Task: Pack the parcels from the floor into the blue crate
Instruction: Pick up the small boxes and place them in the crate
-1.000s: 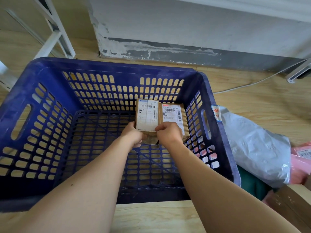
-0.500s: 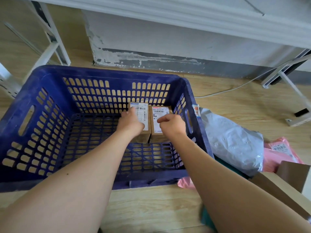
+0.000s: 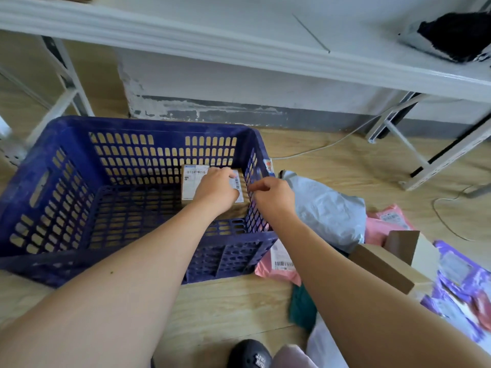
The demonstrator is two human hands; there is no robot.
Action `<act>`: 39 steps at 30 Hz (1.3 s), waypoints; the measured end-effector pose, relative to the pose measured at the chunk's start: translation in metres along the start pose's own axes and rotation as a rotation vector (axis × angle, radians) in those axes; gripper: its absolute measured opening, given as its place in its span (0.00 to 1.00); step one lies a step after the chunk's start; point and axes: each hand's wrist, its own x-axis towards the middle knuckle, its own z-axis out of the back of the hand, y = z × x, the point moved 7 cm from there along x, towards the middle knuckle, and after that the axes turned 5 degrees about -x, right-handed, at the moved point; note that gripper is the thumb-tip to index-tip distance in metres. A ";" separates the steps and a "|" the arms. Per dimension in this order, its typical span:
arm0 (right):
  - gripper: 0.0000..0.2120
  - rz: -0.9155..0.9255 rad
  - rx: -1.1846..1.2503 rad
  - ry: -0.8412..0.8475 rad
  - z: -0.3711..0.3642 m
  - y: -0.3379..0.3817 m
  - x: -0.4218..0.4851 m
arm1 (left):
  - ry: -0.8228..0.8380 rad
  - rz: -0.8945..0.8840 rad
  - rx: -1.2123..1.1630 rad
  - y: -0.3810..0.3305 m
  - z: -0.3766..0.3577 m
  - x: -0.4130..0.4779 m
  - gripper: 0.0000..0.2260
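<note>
Two small boxes [image 3: 191,181] sit in the blue crate's [image 3: 66,134] far right corner under my flat left hand [image 3: 215,192], while my right hand [image 3: 275,199], fingers [image 3: 255,186] loosely curled and empty, hovers at its right wall, the grey mailer [image 3: 328,208] on the floor likely next.

Reaches into blue crate [image 3: 148,124] with left hand [image 3: 216,188], fingers resting on two labelled boxes [image 3: 192,181] at crate's 1 o'clock corner. Holds right hand [image 3: 275,196] loosely curled, gripping nothing, over the 3 o'clock wall. Outside, 3 to 5 o'clock: grey mailer [image 3: 326,208], pink mailer [image 3: 276,273], cardboard box [image 3: 382,264].
</note>
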 end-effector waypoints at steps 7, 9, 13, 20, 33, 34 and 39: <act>0.16 -0.015 -0.052 -0.116 0.065 -0.032 -0.025 | 0.015 -0.219 0.051 -0.071 -0.016 -0.030 0.18; 0.15 -0.046 -0.049 -0.166 0.088 -0.043 -0.026 | 0.035 -0.276 0.084 -0.092 -0.026 -0.035 0.17; 0.17 -0.100 -0.017 -0.247 0.129 -0.070 -0.027 | 0.084 -0.377 0.110 -0.132 -0.053 -0.044 0.17; 0.17 -0.203 -0.077 -0.289 0.165 -0.123 -0.026 | 0.190 -0.576 0.261 -0.178 -0.107 -0.070 0.20; 0.17 -0.438 -0.392 -0.162 0.192 -0.267 -0.039 | 0.435 -0.747 0.528 -0.186 -0.208 -0.081 0.33; 0.21 -0.471 -0.394 -0.141 0.193 -0.278 -0.044 | 0.449 -0.744 0.535 -0.185 -0.215 -0.081 0.33; 0.38 -0.575 -0.395 -0.018 0.196 -0.325 -0.060 | 0.504 -0.697 0.463 -0.185 -0.255 -0.094 0.35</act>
